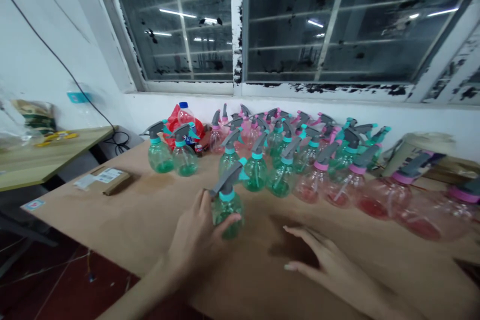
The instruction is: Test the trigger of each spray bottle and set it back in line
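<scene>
My left hand (198,230) is wrapped round the body of a green spray bottle (229,207) with a grey and turquoise trigger head. The bottle is close to the tabletop; whether its base touches is hard to tell. To its right, my right hand (322,255) hovers over the table with fingers apart and nothing in them. Behind the held bottle stand more green spray bottles (256,172). Pink spray bottles (309,182) continue the front row to the right. Two green spray bottles (183,157) stand apart at the left.
The brown table (150,220) runs up to a wall below a window (330,25). A flat cardboard piece (107,180) lies at left. A red plastic bag (173,122) and a blue-capped bottle (183,112) sit at the back. A second table (48,160) stands left.
</scene>
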`<state>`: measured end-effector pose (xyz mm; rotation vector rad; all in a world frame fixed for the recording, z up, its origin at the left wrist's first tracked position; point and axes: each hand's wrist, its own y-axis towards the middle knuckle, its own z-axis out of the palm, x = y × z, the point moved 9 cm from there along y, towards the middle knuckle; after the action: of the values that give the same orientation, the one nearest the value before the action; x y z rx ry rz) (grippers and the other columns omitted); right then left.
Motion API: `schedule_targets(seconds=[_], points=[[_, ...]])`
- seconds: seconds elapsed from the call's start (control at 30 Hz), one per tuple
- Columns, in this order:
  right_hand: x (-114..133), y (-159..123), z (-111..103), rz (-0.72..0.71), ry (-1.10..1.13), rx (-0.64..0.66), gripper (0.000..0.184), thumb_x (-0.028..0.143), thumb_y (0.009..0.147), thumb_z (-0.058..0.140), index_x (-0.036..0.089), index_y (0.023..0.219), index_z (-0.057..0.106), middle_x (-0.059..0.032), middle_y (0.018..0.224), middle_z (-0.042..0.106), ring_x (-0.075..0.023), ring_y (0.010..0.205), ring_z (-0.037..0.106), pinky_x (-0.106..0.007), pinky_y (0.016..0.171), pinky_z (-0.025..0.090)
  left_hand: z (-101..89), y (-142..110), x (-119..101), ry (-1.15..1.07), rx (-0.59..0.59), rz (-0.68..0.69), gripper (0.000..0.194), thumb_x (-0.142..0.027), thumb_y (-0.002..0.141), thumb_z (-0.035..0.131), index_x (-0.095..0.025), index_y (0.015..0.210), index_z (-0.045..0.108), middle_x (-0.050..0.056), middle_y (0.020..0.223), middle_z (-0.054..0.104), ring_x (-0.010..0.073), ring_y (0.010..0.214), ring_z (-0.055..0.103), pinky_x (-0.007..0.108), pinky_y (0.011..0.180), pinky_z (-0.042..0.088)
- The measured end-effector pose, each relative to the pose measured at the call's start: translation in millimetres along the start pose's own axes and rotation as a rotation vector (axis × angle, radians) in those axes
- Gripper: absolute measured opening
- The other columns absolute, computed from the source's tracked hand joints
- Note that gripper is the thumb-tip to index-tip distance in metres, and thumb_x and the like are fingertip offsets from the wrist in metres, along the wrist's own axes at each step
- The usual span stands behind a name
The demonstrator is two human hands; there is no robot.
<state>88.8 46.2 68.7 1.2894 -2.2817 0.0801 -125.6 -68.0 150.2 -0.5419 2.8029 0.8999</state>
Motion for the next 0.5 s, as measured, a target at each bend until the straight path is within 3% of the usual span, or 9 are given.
schedule_targets(seconds=[0.1, 0.23, 0.4, 0.5], points=[[-2.6, -0.1, 4.3, -0.030, 0.071, 0.036, 0.068, 0.057, 0.074, 0.058, 0.028, 0.132, 0.039, -0.0072, 0.135, 0.048, -0.0295, 0.123, 0.043, -0.048, 0.099, 0.038, 11.1, -8.4, -49.3, -0.016, 0.046, 0.101, 0.049, -0.062, 0.078, 0.048, -0.016, 0.097, 0.045, 0.009, 0.089, 0.059, 0.0280, 0.083, 0.063, 0.039, 0.066, 0.053], [-9.0, -1.3, -4.3, -0.013, 0.199, -0.028, 0.089, 0.056, 0.067, 0.065, 0.026, 0.139, 0.023, -0.0114, 0.141, 0.038, -0.0328, 0.129, 0.032, -0.054, 0.102, 0.030, 28.7, -7.9, -103.1, -0.079, 0.091, 0.176, 0.052, -0.066, 0.075, 0.046, -0.016, 0.092, 0.047, 0.007, 0.084, 0.057, 0.0274, 0.080, 0.061, 0.041, 0.065, 0.053], [-19.7, -6.1, -24.7, -0.004, 0.336, -0.167, 0.086, 0.051, 0.063, 0.071, 0.025, 0.133, 0.029, -0.0125, 0.132, 0.046, -0.0316, 0.122, 0.041, -0.052, 0.097, 0.036, 50.5, -3.3, -144.6, -0.209, 0.188, 0.168, 0.050, -0.064, 0.072, 0.054, -0.016, 0.088, 0.048, 0.007, 0.085, 0.056, 0.0281, 0.083, 0.059, 0.043, 0.066, 0.052], [-30.6, -10.3, -32.8, 0.025, 0.300, -0.209, 0.080, 0.052, 0.062, 0.071, 0.024, 0.129, 0.035, -0.0116, 0.128, 0.049, -0.0320, 0.123, 0.040, -0.055, 0.099, 0.031, 61.4, 1.4, -157.1, -0.342, 0.289, 0.143, 0.053, -0.061, 0.068, 0.061, -0.017, 0.093, 0.048, 0.008, 0.094, 0.055, 0.0285, 0.089, 0.057, 0.045, 0.072, 0.051]])
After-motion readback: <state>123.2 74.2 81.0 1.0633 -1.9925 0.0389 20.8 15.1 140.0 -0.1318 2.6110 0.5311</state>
